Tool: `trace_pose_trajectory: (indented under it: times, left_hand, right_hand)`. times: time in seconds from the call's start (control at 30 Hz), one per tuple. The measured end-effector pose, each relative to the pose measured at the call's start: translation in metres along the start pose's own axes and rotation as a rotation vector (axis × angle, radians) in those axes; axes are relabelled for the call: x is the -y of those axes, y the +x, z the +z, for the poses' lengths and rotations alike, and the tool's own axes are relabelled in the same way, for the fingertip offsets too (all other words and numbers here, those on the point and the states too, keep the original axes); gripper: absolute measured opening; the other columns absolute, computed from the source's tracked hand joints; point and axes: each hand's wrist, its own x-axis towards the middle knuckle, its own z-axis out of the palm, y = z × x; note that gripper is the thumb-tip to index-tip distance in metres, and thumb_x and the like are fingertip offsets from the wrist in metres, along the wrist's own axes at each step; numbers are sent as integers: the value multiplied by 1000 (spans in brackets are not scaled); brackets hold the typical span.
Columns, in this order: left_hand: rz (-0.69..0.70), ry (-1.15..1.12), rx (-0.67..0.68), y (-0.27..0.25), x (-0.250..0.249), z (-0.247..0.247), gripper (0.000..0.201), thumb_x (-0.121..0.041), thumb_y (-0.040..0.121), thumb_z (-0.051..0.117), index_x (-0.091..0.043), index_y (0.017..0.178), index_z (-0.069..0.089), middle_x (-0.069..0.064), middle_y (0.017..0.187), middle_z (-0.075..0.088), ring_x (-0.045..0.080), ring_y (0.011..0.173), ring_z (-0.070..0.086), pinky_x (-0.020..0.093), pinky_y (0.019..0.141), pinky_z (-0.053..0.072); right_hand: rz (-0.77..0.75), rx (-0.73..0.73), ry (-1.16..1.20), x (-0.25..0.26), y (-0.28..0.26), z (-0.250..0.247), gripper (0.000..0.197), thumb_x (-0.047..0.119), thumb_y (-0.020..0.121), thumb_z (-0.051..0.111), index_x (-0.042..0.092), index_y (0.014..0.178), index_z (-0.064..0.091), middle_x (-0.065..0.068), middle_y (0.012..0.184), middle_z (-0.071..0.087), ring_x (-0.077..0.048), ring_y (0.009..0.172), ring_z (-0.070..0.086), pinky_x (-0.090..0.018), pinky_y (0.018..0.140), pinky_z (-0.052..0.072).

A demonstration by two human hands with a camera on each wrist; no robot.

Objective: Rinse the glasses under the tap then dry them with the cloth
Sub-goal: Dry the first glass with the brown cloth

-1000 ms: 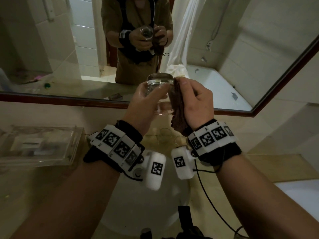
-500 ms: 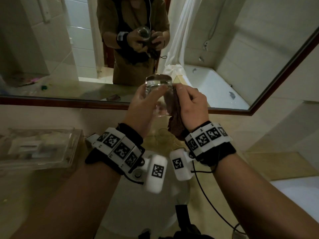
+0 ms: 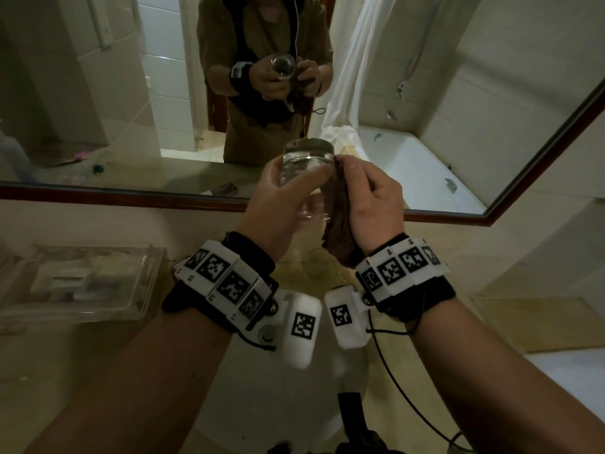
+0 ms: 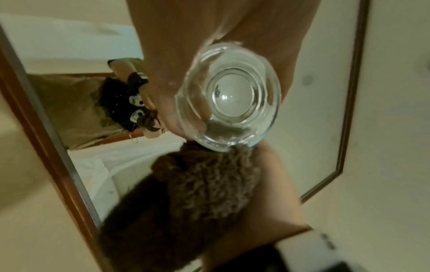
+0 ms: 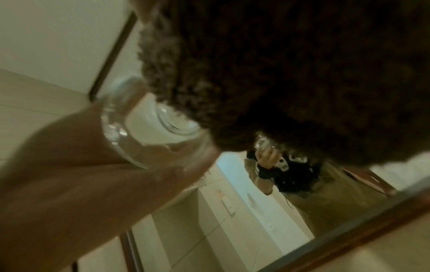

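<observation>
Clear glass [image 3: 307,172], round, thick-walled, heavy base, held raised in front of the wood-framed mirror [image 3: 458,93], above the white basin [image 3: 262,404]; left hand [image 3: 278,204] wraps it, thumb across the near wall, fingers curled behind; brown cloth [image 3: 339,224], looped nubbly terry, pressed against the glass's right side; right hand [image 3: 373,204] grips the cloth, fingers curled over its top edge, thumb at the rim; both wrists carry white bands with black square markers; no legible writing; clear plastic tray [image 3: 82,283] on the counter's left side.
</observation>
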Motion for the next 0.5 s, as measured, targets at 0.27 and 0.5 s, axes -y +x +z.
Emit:
trace_pose_trajectory:
  times: [0.27,0.5]
  left_hand:
    - [59,210,69,1,0,-2,22,-26,93,63,-22,114,60,2,106,70,14,89,68,23,69,54]
    - [85,130,-56,6,0,-2,41,-17,85,71,-13,123,55,8,109,68,19,88,68,25,64,56]
  right_hand:
    - [13,30,-65,-10,6,1,24,22,97,50,16,97,73,9,82,69,-3,78,63,-21,72,50]
    - [-68,28,8,3,3,1,25,24,97,49,14,101,72,0,91,71,-7,85,64,-19,76,49]
